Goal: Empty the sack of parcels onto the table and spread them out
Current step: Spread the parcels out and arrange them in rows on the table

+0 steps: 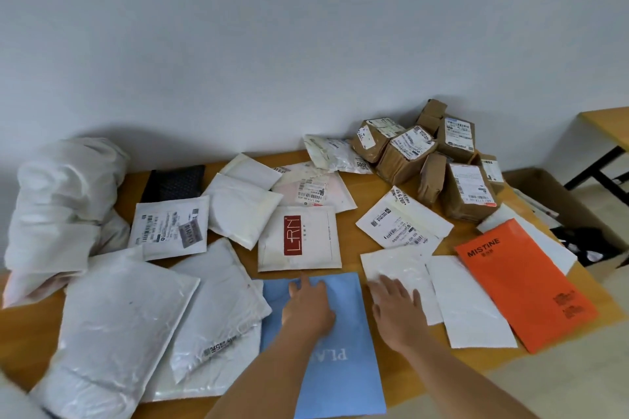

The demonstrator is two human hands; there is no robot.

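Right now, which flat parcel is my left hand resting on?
The blue mailer; your left hand lies flat on it. The others are white or orange.

We see a light wooden table (354,196) in a warm honey-orange tone, set against a pale grey-white wall (272,27). A crumpled white sack (58,201) is on it. Most mailers are plain white, several with black barcode labels. One white mailer (299,238) carries a dark red block with white letters. A sky-blue mailer (337,367) shows faint white lettering. A bright orange mailer (524,286) bears black print. A black pouch (175,182) has a fine pale dotted pattern. The taped cardboard boxes (439,156) are brown with white labels.
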